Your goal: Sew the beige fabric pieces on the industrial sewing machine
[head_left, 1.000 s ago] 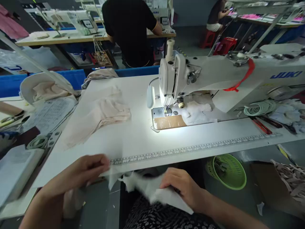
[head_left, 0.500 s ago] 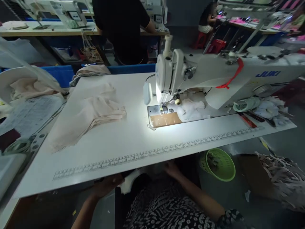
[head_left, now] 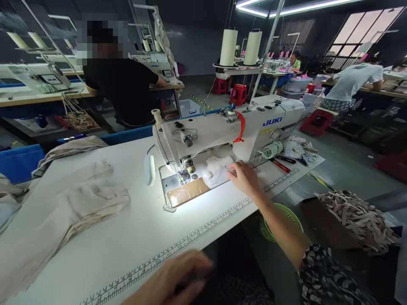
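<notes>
My right hand (head_left: 244, 180) reaches over the table to the white, fluffy cloth (head_left: 219, 169) under the sewing machine's arm. Its thumb and forefinger are closed together at the cloth's right edge, where a thin greyish sliver shows; what they grip is too small to name. In front of the table's near edge, my left hand (head_left: 181, 275) is smeared by motion, its fingers partly bent. The sewing machine (head_left: 203, 135) stands before me with its lamp lit over the needle plate (head_left: 171, 182). Left of it lie beige fabric pieces (head_left: 85, 203) in a loose stack.
A printed ruler strip (head_left: 190, 237) runs along the table's front. Coiled pale cord (head_left: 271, 149), orange-handled tools (head_left: 281, 165) and white scraps (head_left: 299, 148) lie at the right end. Below stand a green basket (head_left: 291, 216) and a heap of fabric strips (head_left: 356, 216). A person in black (head_left: 117, 89) sits beyond.
My right hand has risen from under the table edge to the white cloth by the machine. My left hand has also come up. The view has tilted upward and turned right.
</notes>
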The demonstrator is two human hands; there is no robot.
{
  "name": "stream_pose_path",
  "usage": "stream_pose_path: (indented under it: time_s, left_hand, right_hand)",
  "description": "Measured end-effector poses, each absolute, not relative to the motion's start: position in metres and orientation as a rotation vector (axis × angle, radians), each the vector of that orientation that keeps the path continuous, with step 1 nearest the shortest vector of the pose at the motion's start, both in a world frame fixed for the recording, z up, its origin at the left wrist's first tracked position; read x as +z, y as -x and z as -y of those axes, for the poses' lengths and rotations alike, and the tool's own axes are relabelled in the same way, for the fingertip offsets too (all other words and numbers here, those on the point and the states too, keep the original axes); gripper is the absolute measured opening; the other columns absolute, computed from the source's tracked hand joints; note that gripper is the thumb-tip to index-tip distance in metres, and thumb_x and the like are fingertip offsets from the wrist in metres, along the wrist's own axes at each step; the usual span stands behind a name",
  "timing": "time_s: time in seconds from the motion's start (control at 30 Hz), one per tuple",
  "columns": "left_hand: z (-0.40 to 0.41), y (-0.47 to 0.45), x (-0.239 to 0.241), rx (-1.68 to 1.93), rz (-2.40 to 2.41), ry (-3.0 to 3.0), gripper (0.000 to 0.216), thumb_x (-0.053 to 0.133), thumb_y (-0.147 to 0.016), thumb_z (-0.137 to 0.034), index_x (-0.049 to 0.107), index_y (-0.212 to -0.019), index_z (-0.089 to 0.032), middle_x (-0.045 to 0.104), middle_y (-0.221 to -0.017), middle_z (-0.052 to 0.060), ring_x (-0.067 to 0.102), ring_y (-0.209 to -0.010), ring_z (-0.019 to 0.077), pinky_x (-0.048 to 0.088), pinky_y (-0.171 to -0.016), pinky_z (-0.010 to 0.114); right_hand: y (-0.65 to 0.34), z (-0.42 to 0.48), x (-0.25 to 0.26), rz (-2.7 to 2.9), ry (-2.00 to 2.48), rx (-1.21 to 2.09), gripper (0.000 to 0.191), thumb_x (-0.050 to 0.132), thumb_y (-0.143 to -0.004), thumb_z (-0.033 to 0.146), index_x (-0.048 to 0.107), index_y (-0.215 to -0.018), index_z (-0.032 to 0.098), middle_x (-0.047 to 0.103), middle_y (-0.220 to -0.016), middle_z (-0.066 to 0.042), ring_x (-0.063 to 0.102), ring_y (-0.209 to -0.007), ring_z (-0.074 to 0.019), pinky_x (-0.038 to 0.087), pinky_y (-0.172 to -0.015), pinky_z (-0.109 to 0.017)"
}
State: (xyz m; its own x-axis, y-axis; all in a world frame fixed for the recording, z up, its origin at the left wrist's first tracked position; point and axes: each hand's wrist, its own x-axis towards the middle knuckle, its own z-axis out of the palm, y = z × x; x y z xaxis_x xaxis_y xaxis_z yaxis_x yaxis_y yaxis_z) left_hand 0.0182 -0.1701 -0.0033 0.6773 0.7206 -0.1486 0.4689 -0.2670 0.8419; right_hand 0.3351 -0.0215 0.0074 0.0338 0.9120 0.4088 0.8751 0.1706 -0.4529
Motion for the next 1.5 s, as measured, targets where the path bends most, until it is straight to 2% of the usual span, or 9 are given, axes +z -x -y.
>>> stream_pose_path:
  time_s: [0.13,0.23,0.43,0.67,0.83,1.1,1.23,1.37,1.5]
  left_hand:
    - [0.077,-0.085,0.008,0.811,-1.034,-2.176,0.027,0.050,-0.104,-0.031,0.068,-0.125,-0.026,0.076,-0.116,0.010,0.074,-0.093,0.0224,0.066,-0.073,0.035]
    - [0.018,-0.128,-0.006,1.066,-1.272,-2.361,0.024,0.062,-0.097,-0.026,0.067,-0.120,-0.019,0.074,-0.114,0.014,0.072,-0.103,0.0278,0.066,-0.081,0.043]
    - [-0.022,-0.170,-0.014,1.084,-1.494,-2.354,0.017,0.068,-0.092,-0.021,0.061,-0.078,-0.022,0.076,-0.100,0.012,0.068,-0.097,0.0284,0.060,-0.085,0.044]
    - [0.019,-0.118,0.002,0.873,-1.320,-1.921,0.023,0.049,-0.099,-0.040,0.047,-0.080,-0.026,0.053,-0.060,-0.005,0.051,-0.055,0.0141,0.041,-0.057,0.026]
    - [0.036,-0.039,0.011,0.739,-1.467,-1.814,0.031,0.050,-0.091,-0.052,0.045,-0.074,-0.026,0.045,-0.056,-0.006,0.045,-0.053,0.0145,0.034,-0.053,0.027]
    - [0.040,0.048,0.033,0.417,-1.902,-1.924,0.018,0.054,-0.088,-0.043,0.060,-0.085,-0.026,0.061,-0.062,-0.005,0.059,-0.061,0.0197,0.037,-0.059,0.029]
    - [0.043,0.084,0.041,0.546,-1.989,-2.074,0.020,0.052,-0.093,-0.039,0.066,-0.098,-0.025,0.076,-0.088,0.003,0.070,-0.079,0.0226,0.048,-0.067,0.030]
    - [0.040,0.122,0.044,0.382,-2.199,-2.257,0.017,0.056,-0.092,-0.036,0.068,-0.088,-0.025,0.079,-0.107,0.010,0.069,-0.112,0.0322,0.054,-0.073,0.034]
    - [0.038,0.136,0.040,0.301,-2.147,-2.365,0.013,0.059,-0.089,-0.030,0.070,-0.087,-0.024,0.080,-0.101,0.010,0.070,-0.108,0.0337,0.058,-0.086,0.041]
  right_hand:
    - [-0.342,0.003,-0.013,1.971,1.658,-0.050,0.014,0.064,-0.092,0.012,0.066,-0.084,0.022,0.072,-0.092,-0.008,0.066,-0.091,-0.0243,0.050,-0.083,-0.033]
    - [-0.348,0.008,-0.020,1.966,1.471,-0.039,0.010,0.063,-0.094,0.015,0.067,-0.090,0.023,0.074,-0.096,-0.008,0.066,-0.100,-0.0251,0.050,-0.090,-0.035]
    - [-0.357,0.003,-0.024,1.900,1.403,0.137,0.003,0.068,-0.094,0.022,0.067,-0.092,0.024,0.078,-0.091,-0.005,0.072,-0.094,-0.0233,0.051,-0.091,-0.036]
    - [-0.348,0.012,-0.015,1.905,1.271,0.454,0.012,0.065,-0.098,0.033,0.071,-0.097,0.022,0.076,-0.080,-0.001,0.071,-0.074,-0.0183,0.052,-0.079,-0.030]
    - [-0.311,0.025,-0.008,2.048,1.206,0.421,0.011,0.062,-0.096,0.022,0.072,-0.096,0.021,0.075,-0.075,-0.001,0.069,-0.071,-0.0176,0.048,-0.083,-0.032]
    - [-0.255,0.026,0.001,2.310,1.060,0.211,0.020,0.051,-0.099,0.016,0.068,-0.091,0.021,0.074,-0.078,-0.003,0.065,-0.072,-0.0201,0.043,-0.082,-0.037]
    - [-0.244,0.027,-0.004,2.345,1.005,0.112,0.030,0.043,-0.103,0.014,0.069,-0.092,0.022,0.077,-0.087,-0.007,0.064,-0.076,-0.0223,0.046,-0.080,-0.040]
    - [-0.244,0.029,-0.009,2.383,0.958,0.008,0.036,0.040,-0.104,0.011,0.070,-0.087,0.023,0.072,-0.078,-0.006,0.060,-0.071,-0.0212,0.048,-0.076,-0.040]
    - [-0.247,0.030,-0.012,2.364,0.923,-0.031,0.036,0.039,-0.105,0.009,0.070,-0.090,0.021,0.068,-0.075,-0.003,0.057,-0.069,-0.0191,0.048,-0.076,-0.039]
